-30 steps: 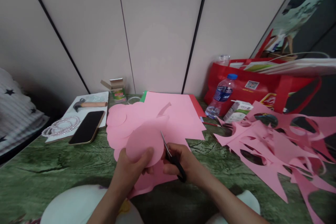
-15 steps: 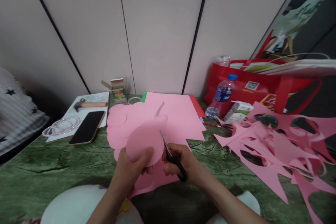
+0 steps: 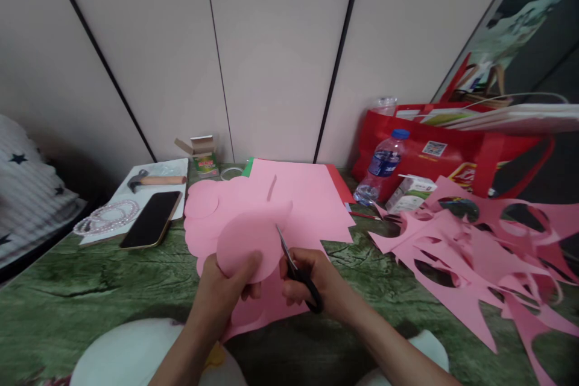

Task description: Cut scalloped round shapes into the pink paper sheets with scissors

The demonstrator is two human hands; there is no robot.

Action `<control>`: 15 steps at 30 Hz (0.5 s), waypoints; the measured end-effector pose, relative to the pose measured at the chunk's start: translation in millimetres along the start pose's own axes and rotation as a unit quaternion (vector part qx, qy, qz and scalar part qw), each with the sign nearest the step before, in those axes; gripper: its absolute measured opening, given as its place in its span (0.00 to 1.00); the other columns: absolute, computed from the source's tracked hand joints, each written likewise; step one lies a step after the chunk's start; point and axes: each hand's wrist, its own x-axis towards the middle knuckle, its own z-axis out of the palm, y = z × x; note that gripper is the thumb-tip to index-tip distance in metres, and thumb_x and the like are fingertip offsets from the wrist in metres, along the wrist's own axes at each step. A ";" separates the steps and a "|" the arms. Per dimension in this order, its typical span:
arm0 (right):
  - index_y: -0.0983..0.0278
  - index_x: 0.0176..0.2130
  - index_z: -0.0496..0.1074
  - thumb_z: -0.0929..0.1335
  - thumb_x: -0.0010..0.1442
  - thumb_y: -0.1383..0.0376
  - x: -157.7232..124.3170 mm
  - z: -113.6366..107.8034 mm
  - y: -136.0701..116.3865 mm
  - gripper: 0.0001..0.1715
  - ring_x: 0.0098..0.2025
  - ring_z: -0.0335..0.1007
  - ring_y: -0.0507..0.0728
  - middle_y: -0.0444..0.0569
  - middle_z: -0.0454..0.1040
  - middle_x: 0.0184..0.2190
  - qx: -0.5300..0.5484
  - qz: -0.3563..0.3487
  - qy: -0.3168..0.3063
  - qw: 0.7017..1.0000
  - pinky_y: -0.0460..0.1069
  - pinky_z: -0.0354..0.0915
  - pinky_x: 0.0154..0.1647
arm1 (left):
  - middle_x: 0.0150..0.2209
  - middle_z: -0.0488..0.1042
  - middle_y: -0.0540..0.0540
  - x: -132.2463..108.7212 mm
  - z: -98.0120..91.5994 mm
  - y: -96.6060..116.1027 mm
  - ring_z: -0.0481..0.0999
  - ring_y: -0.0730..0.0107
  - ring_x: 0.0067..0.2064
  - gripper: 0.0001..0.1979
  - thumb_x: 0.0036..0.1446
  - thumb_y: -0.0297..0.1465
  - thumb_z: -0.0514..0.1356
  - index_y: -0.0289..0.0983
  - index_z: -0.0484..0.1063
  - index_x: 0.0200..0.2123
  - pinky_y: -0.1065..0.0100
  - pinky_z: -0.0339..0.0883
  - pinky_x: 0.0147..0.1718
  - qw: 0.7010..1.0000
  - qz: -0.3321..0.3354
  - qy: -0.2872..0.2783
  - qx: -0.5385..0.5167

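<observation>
Between the thumb and fingers of my left hand is a round pink paper disc, its face turned toward me. My right hand is closed around black-handled scissors. The blades look nearly together and point up and left, beside the disc's right edge; I cannot tell whether they touch it. Under both hands lie pink paper sheets. More pink discs overlap at the left of the sheets.
A pile of pink paper offcuts lies at right, before a red bag, a water bottle and a small white box. At left are a phone, a hammer, beads and an open carton.
The disc and my left fingers have shifted slightly upward. The shadow strip on the sheets has moved a little left. My right hand and the scissors are almost still.
</observation>
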 end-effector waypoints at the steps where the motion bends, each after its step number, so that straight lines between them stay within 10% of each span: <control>1: 0.65 0.25 0.64 0.72 0.42 0.60 -0.1 0.1 -0.2 0.16 0.17 0.59 0.46 0.38 0.65 0.15 0.001 0.000 0.000 1.000 0.42 0.60 0.18 | 0.08 0.61 0.50 1.0 -0.9 -1.0 0.58 0.77 0.13 0.22 0.46 0.39 0.59 0.36 0.62 0.06 0.72 0.53 0.14 1.000 -0.002 -0.007 0.001; 15: 0.66 0.25 0.63 0.73 0.43 0.57 -1.9 0.8 -3.6 0.19 0.17 0.60 0.47 0.38 0.65 0.16 0.013 -0.001 -0.006 1.000 0.42 0.58 0.17 | 0.08 0.62 0.50 6.6 -3.3 -12.1 0.59 0.77 0.12 0.24 0.51 0.40 0.57 0.35 0.63 0.09 0.72 0.53 0.13 0.997 0.008 -0.057 -0.053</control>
